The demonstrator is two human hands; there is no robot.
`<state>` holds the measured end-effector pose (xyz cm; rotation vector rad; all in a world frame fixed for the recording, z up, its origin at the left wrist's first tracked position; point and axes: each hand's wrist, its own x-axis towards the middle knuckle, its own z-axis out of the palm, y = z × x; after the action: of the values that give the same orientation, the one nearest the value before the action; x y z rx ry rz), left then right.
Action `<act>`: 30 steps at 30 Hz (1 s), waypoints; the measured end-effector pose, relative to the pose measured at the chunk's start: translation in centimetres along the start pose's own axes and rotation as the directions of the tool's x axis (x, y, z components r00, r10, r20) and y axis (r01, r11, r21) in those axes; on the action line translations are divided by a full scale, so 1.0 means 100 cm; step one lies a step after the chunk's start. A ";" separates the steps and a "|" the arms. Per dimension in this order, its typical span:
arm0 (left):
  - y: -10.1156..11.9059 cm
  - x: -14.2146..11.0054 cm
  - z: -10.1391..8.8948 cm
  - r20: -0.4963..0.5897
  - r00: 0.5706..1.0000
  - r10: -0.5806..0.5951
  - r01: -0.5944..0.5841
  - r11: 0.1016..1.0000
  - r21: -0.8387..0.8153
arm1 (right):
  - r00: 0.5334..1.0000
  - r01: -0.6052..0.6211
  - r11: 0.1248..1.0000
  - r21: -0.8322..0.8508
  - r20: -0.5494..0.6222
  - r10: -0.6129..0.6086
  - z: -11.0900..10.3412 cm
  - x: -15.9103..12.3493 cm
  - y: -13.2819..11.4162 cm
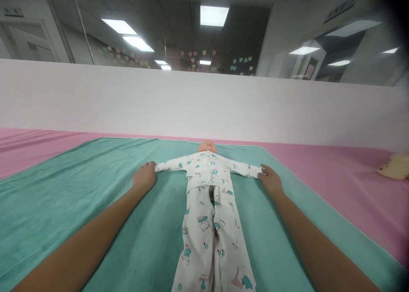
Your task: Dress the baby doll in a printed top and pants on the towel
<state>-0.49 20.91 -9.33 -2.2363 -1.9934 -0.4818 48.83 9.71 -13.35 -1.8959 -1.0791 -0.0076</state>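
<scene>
A baby doll [207, 145] lies on its back on a teal blanket [137, 224], its head at the far end. It wears a white printed top [207, 168] and matching white printed trousers [204, 228], with the crotch of the trousers parted. Both sleeves are stretched straight out to the sides. My left hand [145, 176] is closed on the cuff of the left-hand sleeve [172, 164]. At the other side, my right hand [271, 179] grips the end of the right-hand sleeve [247, 169]. The doll's own hands are hidden.
Pink cloth [345, 185] shows around the blanket. A low white wall [198, 104] runs along the far edge, with glass panels [179, 32] above it. At the far right edge lies a pale yellow object [396, 166], partly out of view.
</scene>
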 end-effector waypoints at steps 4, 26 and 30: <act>0.006 -0.019 -0.009 -0.199 0.978 0.060 -0.070 0.997 -0.044 | 0.999 0.048 0.989 -0.140 0.009 -0.047 -0.006 -0.026 -0.032; 0.124 -0.100 -0.022 -0.491 0.744 0.453 -0.625 0.732 -0.272 | 0.700 0.677 0.718 0.165 0.158 -0.696 -0.019 -0.134 -0.118; 0.123 -0.109 -0.032 -0.516 0.633 0.577 -0.737 0.653 -0.174 | 0.669 0.700 0.692 0.175 0.178 -0.722 -0.022 -0.132 -0.122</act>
<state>10.09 8.01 -8.06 -2.5630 -0.7797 -1.1775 33.25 1.58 -8.85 -1.2919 -1.9064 -0.1829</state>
